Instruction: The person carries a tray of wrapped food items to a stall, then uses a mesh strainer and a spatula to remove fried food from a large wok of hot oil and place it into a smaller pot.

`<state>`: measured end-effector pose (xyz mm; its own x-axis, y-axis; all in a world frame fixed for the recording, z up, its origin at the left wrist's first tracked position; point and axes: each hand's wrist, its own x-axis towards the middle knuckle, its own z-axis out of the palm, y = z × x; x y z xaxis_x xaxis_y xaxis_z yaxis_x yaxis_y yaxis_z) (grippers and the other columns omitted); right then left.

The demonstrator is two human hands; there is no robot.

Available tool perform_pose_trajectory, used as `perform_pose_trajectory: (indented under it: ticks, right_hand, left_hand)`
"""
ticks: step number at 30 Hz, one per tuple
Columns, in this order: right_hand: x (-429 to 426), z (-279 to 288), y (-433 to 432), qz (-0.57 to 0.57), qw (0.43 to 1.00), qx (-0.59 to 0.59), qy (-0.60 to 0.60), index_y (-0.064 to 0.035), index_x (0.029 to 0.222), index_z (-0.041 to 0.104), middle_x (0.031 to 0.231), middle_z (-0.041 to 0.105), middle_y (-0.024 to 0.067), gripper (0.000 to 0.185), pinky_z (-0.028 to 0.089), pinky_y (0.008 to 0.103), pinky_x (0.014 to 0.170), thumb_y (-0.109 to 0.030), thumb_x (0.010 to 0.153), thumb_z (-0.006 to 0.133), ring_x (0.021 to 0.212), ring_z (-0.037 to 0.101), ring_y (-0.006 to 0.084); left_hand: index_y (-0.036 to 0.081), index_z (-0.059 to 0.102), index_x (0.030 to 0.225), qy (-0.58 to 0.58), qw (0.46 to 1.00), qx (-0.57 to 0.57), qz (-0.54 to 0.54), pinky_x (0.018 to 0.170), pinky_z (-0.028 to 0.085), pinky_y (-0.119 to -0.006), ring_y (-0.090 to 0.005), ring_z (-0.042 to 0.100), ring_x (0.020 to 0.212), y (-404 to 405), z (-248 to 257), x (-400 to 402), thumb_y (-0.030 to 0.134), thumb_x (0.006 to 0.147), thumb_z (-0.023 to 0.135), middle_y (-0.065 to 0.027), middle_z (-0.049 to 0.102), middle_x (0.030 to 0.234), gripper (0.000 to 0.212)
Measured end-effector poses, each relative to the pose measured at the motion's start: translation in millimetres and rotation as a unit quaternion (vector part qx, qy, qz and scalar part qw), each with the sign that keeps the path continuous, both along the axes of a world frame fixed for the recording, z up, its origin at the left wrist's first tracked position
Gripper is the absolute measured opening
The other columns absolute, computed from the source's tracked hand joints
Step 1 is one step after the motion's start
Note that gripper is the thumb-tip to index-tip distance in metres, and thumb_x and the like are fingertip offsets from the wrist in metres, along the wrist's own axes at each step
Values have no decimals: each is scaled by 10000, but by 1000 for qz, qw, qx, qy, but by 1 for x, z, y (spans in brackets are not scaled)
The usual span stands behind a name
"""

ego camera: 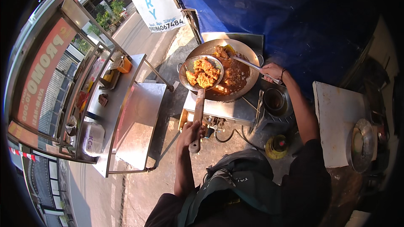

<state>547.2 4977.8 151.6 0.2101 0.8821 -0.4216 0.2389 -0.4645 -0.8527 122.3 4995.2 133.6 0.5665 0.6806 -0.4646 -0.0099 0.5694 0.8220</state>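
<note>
My left hand (191,134) grips the wooden handle of a wire-mesh skimmer (200,101), which holds several pieces of golden fried chicken (206,75) over the left side of a large wok (202,46). In the wok, more battered pieces (232,76) lie in brown, bubbling oil. My right hand (272,72) is closed around the metal handle of a long utensil (249,63); its head reaches to a fried piece (222,52) at the back of the wok, and its exact shape is partly hidden. The wok rests on a metal stove (221,108).
A glass-and-metal food cart (126,78) with containers stands at left. Right of the wok is a dark pot (274,99); below it, a yellow container (276,146) stands on the ground. A white board (341,123) and metal bowl (371,145) are far right. A blue tarp (274,15) hangs behind.
</note>
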Motion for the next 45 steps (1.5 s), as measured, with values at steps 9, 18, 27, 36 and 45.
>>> perform_pose_trajectory:
  ticks: [9, 18, 27, 36, 45]
  right_hand:
    - [-57, 13, 13, 56, 997, 22, -56, 12, 864, 538, 599, 499, 42, 260, 411, 232, 388, -235, 861, 461, 426, 462, 90]
    - [-116, 31, -6, 34, 942, 105, -316, 3, 820, 550, 716, 584, 175, 184, 464, 350, 556, -178, 784, 550, 626, 590, 259]
    - [-96, -9, -28, -85, 907, 166, -377, -43, 871, 536, 805, 580, 188, 174, 430, 403, 681, -137, 733, 586, 811, 554, 350]
    - [-99, -105, -39, -111, 840, 22, -530, -124, 1076, 414, 1030, 487, 132, 343, 443, 466, 714, -93, 762, 550, 959, 508, 322]
    - [-135, -106, -53, -115, 796, 13, -594, -81, 1039, 433, 1053, 469, 111, 391, 389, 445, 794, -179, 712, 622, 985, 450, 316]
  left_hand:
    - [-2, 442, 829, 13, 1000, 2, -4, 508, 402, -257, -130, 468, 573, -8, 1, -1, 196, 890, 434, -81, 497, 720, 207]
    - [1, 447, 832, -38, 999, 14, -23, 504, 397, -240, -122, 461, 569, -8, -2, -3, 198, 892, 421, -69, 496, 719, 208]
    - [-11, 437, 855, -66, 997, -43, -18, 510, 411, -253, -135, 469, 560, -16, -8, -10, 187, 888, 429, -71, 499, 709, 200]
    - [-4, 428, 867, -54, 998, -17, -8, 502, 414, -245, -126, 471, 549, -22, -7, -1, 187, 884, 437, -59, 494, 703, 191]
    - [-18, 414, 901, -25, 999, -20, 4, 506, 414, -258, -132, 468, 570, -28, 0, 3, 202, 901, 403, -84, 498, 742, 220]
